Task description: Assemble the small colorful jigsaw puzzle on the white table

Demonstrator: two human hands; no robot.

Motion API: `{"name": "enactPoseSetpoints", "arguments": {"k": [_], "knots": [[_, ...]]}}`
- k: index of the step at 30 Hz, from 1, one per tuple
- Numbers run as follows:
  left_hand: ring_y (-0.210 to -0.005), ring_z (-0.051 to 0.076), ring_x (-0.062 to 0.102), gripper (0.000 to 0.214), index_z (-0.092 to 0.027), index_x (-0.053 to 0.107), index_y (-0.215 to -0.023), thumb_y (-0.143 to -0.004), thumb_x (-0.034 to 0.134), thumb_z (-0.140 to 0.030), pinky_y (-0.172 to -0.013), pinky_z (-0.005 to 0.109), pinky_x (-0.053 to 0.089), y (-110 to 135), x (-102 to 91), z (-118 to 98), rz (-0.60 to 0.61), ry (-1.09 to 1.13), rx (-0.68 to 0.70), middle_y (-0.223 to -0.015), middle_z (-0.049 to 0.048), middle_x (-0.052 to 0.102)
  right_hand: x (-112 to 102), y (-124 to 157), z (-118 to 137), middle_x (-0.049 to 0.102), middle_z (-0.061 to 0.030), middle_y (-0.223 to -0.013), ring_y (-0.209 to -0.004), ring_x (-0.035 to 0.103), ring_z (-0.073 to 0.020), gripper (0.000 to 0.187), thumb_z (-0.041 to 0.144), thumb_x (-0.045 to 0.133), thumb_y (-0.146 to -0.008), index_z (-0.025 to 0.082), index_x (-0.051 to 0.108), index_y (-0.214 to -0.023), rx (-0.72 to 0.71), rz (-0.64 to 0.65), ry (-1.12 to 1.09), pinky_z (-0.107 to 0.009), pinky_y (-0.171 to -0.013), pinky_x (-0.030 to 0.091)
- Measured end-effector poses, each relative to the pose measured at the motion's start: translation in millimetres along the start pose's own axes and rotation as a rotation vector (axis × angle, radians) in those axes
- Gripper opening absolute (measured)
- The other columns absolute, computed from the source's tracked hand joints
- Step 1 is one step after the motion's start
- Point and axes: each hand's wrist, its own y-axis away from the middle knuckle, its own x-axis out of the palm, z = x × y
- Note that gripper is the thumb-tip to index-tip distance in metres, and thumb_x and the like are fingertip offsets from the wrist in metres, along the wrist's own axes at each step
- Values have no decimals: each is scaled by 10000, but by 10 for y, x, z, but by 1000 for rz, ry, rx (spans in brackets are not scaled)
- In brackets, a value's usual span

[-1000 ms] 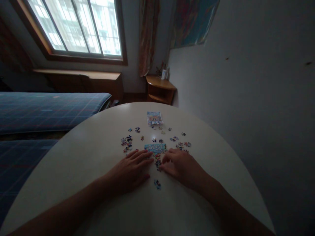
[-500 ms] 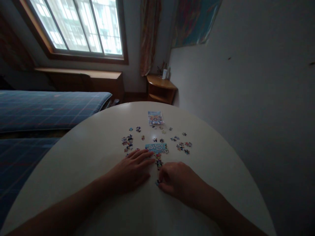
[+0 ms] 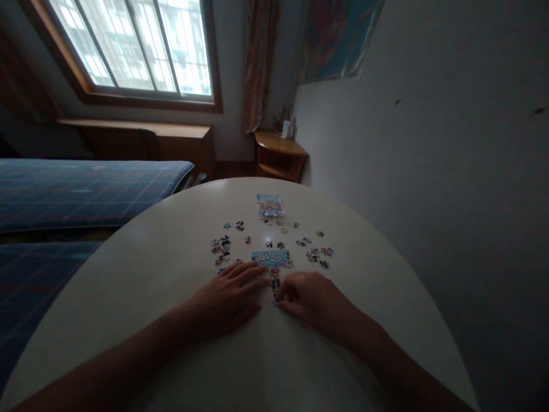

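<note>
A partly joined jigsaw puzzle (image 3: 271, 258) lies on the white round table, with a blue lettered top and a narrow strip of pieces running down toward me. My left hand (image 3: 234, 294) rests flat with fingers stretched out, its fingertips at the left side of the strip. At the strip's lower end my right hand (image 3: 306, 297) pinches a small puzzle piece (image 3: 275, 304), which is mostly covered by the fingers. Whether this piece interlocks with the strip I cannot tell.
Loose puzzle pieces lie in a left cluster (image 3: 221, 249), a right cluster (image 3: 319, 255) and scattered behind the puzzle. A printed picture packet (image 3: 270, 206) sits farther back. Beyond the table (image 3: 377, 274) are a blue plaid mattress (image 3: 94, 191), a wooden corner shelf (image 3: 281, 146) and a wall.
My right hand has moved slightly away from me, bringing the pinched puzzle piece up to the lower end of the strip. My left hand has stayed in place.
</note>
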Motion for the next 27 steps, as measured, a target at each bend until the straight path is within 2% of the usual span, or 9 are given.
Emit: {"name": "enactPoseSetpoints", "arguments": {"k": [19,27], "knots": [[-1400,288,394,428,-220,479,-1384,-960,506,-266,-1149,510,355,1,-8,-12,12,-9,-3,-1509,96,453,7,-8,-54,714,23,-749,-683,615,-121,69,225,778,-751,235,745,-811,47,-13,-26,-239,-639,367],[-1398,283,390,436,-248,478,-1392,-957,515,-243,-1150,510,355,-12,7,-13,-3,-22,32,-1519,78,442,-2,-4,-75,717,11,-755,-675,606,-129,33,257,745,-797,228,732,-796,35,-19,-8,-244,-625,349]]}}
